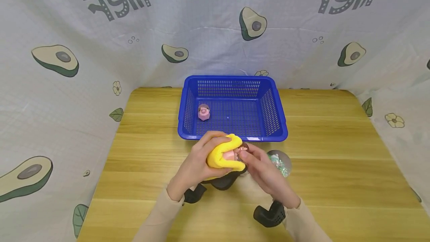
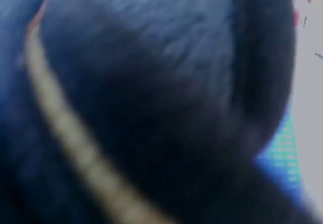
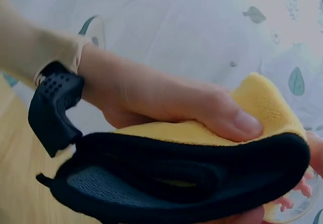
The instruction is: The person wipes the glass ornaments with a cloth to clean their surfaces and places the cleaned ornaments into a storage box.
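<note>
My left hand (image 1: 198, 160) grips a thick yellow cloth (image 1: 224, 150) with a dark grey back and black border, folded around a small snow globe (image 1: 230, 155). The globe has a pink base and pink figures inside its clear dome. From the right, my right hand (image 1: 265, 169) pinches the dome, thumb in front and fingers behind. In the right wrist view, the left thumb presses on the yellow side, and the dark underside (image 3: 186, 178) bulges open below it. Dark, blurred cloth fills most of the left wrist view.
Behind the hands stands a blue plastic basket (image 1: 231, 139) with a small pink snow globe (image 1: 203, 112) at its left. Another clear globe with green glitter (image 1: 280, 164) lies on the wooden table (image 1: 336, 160), partly behind the right hand. An avocado-print curtain (image 1: 208, 18) encloses the table.
</note>
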Motion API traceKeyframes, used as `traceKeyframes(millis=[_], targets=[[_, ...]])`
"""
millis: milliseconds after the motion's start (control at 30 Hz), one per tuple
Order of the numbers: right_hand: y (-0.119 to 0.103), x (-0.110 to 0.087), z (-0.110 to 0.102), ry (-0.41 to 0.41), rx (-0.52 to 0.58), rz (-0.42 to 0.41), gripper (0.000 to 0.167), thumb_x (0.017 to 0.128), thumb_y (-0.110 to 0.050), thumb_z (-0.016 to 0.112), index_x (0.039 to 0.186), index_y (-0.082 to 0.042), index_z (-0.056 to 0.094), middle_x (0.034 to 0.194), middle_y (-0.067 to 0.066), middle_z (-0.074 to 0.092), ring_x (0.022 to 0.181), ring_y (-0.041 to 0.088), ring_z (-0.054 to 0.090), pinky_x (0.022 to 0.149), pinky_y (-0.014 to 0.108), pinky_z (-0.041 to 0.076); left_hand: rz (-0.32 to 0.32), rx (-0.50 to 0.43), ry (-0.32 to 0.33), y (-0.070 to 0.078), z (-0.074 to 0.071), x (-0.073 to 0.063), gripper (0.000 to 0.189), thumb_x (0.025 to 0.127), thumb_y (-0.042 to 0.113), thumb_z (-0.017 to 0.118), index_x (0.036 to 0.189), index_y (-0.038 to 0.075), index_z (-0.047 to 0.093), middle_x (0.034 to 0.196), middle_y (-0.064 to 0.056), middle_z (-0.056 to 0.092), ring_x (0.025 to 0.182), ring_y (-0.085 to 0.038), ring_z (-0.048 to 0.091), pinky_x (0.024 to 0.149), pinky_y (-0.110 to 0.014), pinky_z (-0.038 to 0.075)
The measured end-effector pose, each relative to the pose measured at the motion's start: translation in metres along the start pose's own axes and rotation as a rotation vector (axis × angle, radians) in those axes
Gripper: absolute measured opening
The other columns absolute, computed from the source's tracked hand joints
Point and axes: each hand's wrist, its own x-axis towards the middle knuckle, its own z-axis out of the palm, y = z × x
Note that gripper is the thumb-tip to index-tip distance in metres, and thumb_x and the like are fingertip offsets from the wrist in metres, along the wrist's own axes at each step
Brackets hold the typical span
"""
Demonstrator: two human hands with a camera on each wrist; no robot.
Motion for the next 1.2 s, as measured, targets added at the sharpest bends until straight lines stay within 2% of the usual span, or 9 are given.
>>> traceKeyframes(millis=[167, 367, 500, 633, 733, 800, 867, 1000, 1200], targets=[[0.000, -0.002, 0.005, 0.121, -0.192, -0.045, 0.033, 0.095, -0.006, 0.055, 0.124, 0.008, 0.047, 0.111, 0.010, 0.059, 0.100, 0.015, 0.058, 0.085, 0.025, 0.050, -0.069, -0.079, 0.057, -0.009, 0.002, -0.005, 0.068, 0.063, 0.004, 0.087, 0.122, 0.009, 0.054, 0.118, -0.009, 0.056, 0.109, -0.025, 0.054, 0.094, -0.037, 0.045], [-0.001, -0.003, 0.009, 0.129, -0.408, -0.172, 0.036, 0.088, 0.003, 0.065, 0.120, 0.010, 0.051, 0.110, 0.016, 0.057, 0.097, 0.015, 0.058, 0.085, 0.024, 0.051, -0.216, -0.259, 0.073, -0.016, 0.001, -0.011, 0.061, 0.069, 0.005, 0.084, 0.123, 0.008, 0.055, 0.117, -0.009, 0.059, 0.105, -0.024, 0.054, 0.089, -0.035, 0.047], [0.000, -0.001, 0.008, 0.089, -0.696, -0.383, 0.043, 0.083, -0.011, 0.073, 0.121, 0.001, 0.056, 0.111, 0.012, 0.058, 0.097, 0.017, 0.057, 0.085, 0.024, 0.050, -0.306, -0.418, 0.074, -0.018, 0.000, -0.015, 0.056, 0.081, 0.024, 0.078, 0.125, 0.004, 0.051, 0.117, -0.012, 0.056, 0.098, -0.028, 0.053, 0.081, -0.031, 0.049], [-0.001, 0.003, 0.004, 0.050, -1.001, -0.627, 0.045, 0.088, -0.035, 0.064, 0.120, -0.004, 0.059, 0.111, 0.010, 0.059, 0.098, 0.021, 0.057, 0.085, 0.022, 0.049, -0.364, -0.569, 0.090, -0.021, 0.005, -0.016, 0.061, 0.084, 0.039, 0.073, 0.125, 0.000, 0.048, 0.116, -0.009, 0.053, 0.096, -0.024, 0.053, 0.079, -0.027, 0.049], [-0.001, 0.005, 0.002, 0.009, -1.157, -0.769, 0.027, 0.097, -0.022, 0.056, 0.118, -0.005, 0.062, 0.110, 0.011, 0.058, 0.095, 0.023, 0.056, 0.081, 0.022, 0.049, -0.416, -0.736, 0.103, -0.022, 0.009, -0.017, 0.055, 0.084, 0.034, 0.071, 0.123, 0.003, 0.049, 0.112, -0.008, 0.054, 0.093, -0.019, 0.055, 0.078, -0.025, 0.050], [-0.001, 0.006, 0.000, -0.014, -1.222, -0.853, 0.026, 0.094, -0.006, 0.049, 0.115, -0.007, 0.065, 0.108, 0.011, 0.059, 0.092, 0.024, 0.057, 0.078, 0.026, 0.051, -0.451, -0.839, 0.104, -0.023, 0.012, -0.017, 0.049, 0.085, 0.031, 0.070, 0.123, 0.007, 0.049, 0.110, -0.008, 0.055, 0.091, -0.017, 0.056, 0.077, -0.024, 0.051], [-0.002, 0.007, 0.000, -0.033, -1.267, -0.917, 0.032, 0.092, -0.002, 0.043, 0.112, -0.010, 0.067, 0.107, 0.010, 0.060, 0.089, 0.023, 0.057, 0.075, 0.029, 0.051, -0.484, -0.922, 0.100, -0.024, 0.014, -0.018, 0.044, 0.086, 0.028, 0.068, 0.122, 0.011, 0.049, 0.109, -0.009, 0.055, 0.089, -0.016, 0.057, 0.076, -0.025, 0.052], [-0.001, 0.007, -0.001, -0.057, -1.278, -0.996, 0.025, 0.100, -0.013, 0.045, 0.108, -0.013, 0.068, 0.107, 0.008, 0.062, 0.089, 0.024, 0.060, 0.078, 0.033, 0.051, -0.536, -0.980, 0.091, -0.024, 0.016, -0.021, 0.041, 0.088, 0.028, 0.066, 0.121, 0.012, 0.049, 0.107, -0.009, 0.057, 0.088, -0.017, 0.058, 0.076, -0.025, 0.052], [0.005, 0.008, -0.001, -0.055, -1.138, -0.971, 0.021, 0.097, -0.016, 0.053, 0.108, -0.004, 0.067, 0.106, 0.010, 0.062, 0.091, 0.023, 0.060, 0.086, 0.026, 0.049, -0.521, -0.944, 0.133, -0.021, 0.018, -0.024, 0.039, 0.088, 0.026, 0.065, 0.121, 0.012, 0.050, 0.109, -0.008, 0.059, 0.092, -0.018, 0.059, 0.079, -0.026, 0.052]])
